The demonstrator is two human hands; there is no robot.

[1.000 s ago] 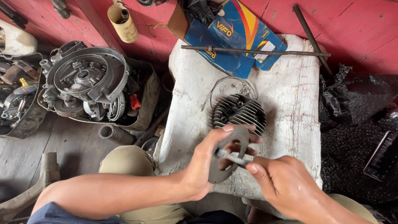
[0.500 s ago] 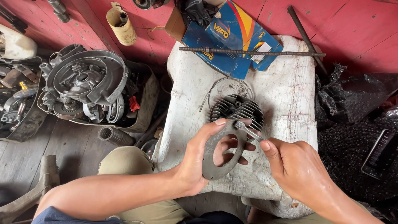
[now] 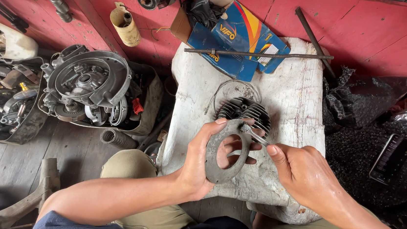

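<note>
My left hand [image 3: 199, 165] holds a flat grey metal ring plate [image 3: 216, 167] upright over the front of a worn white block [image 3: 297, 103]. My right hand [image 3: 306, 175] pinches a small metal tool [image 3: 255, 135] whose tip touches the ring's upper right edge. Just behind the ring, a dark finned engine cylinder head [image 3: 245, 112] lies on the block, with a thin wire ring [image 3: 230, 90] beside it.
A blue cardboard box [image 3: 234, 38] and a long metal rod [image 3: 258, 54] lie at the block's far end. An engine case with parts [image 3: 88, 82] sits in a tray at left. Black plastic and a phone [image 3: 392, 158] lie at right. Red wall behind.
The ring plate has been turned from nearly flat to upright in my left hand. My right hand has drawn back to the right, its tool now at the ring's top edge.
</note>
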